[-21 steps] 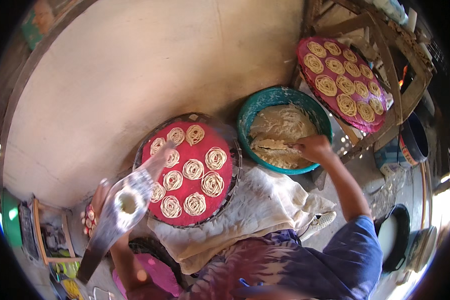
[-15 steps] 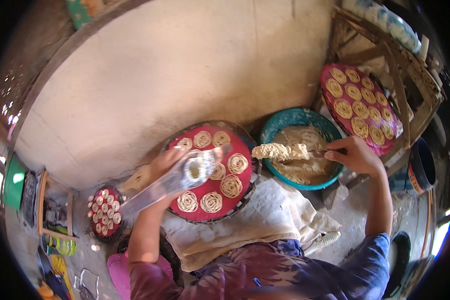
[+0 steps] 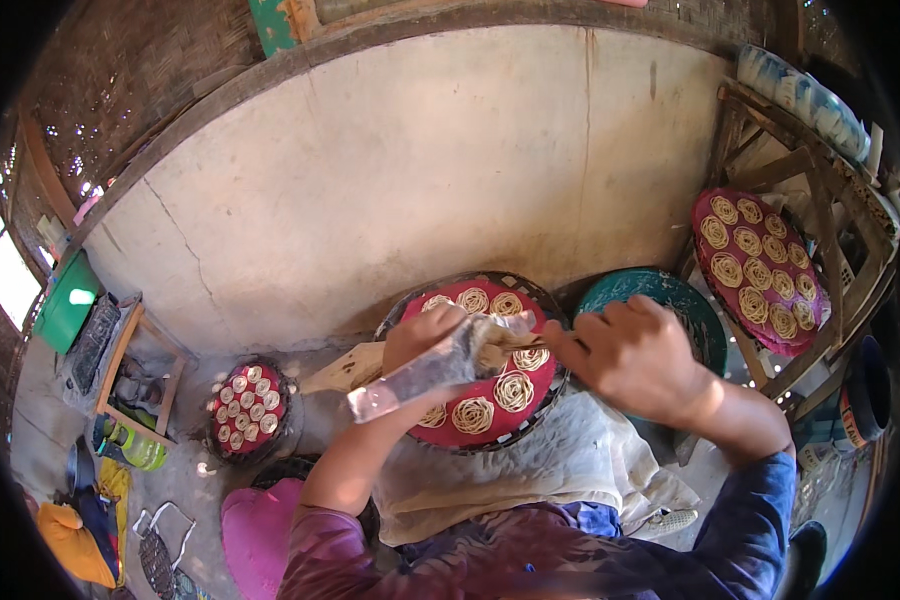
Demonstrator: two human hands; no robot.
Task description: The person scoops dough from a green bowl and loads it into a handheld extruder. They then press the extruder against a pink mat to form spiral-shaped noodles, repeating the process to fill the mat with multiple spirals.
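My left hand (image 3: 425, 336) grips a clear plastic bag (image 3: 398, 387), its mouth turned to the right. Pale dough (image 3: 492, 345) shows at the bag's mouth. The fingers of my right hand (image 3: 635, 360) are closed on a spoon-like tool (image 3: 532, 341), whose loaded end reaches into the bag; its exact shape is hidden. Both hands are over a round red tray (image 3: 482, 386) bearing several coiled dough rosettes (image 3: 515, 391). Behind my right hand stands a teal basin (image 3: 615, 282), mostly covered by hand and forearm.
Another tray of rosettes (image 3: 758, 262) leans against a wooden frame (image 3: 828, 215) at right. A small tray (image 3: 218, 425) sits on the floor at left, near a wooden paddle (image 3: 335, 371). A pale cloth (image 3: 560, 455) covers my lap. A wall (image 3: 420, 160) rises behind.
My right hand has moved left from above the basin, bringing the dough-laden tool into the bag's mouth. The view has shifted, so the surroundings sit lower and farther right.
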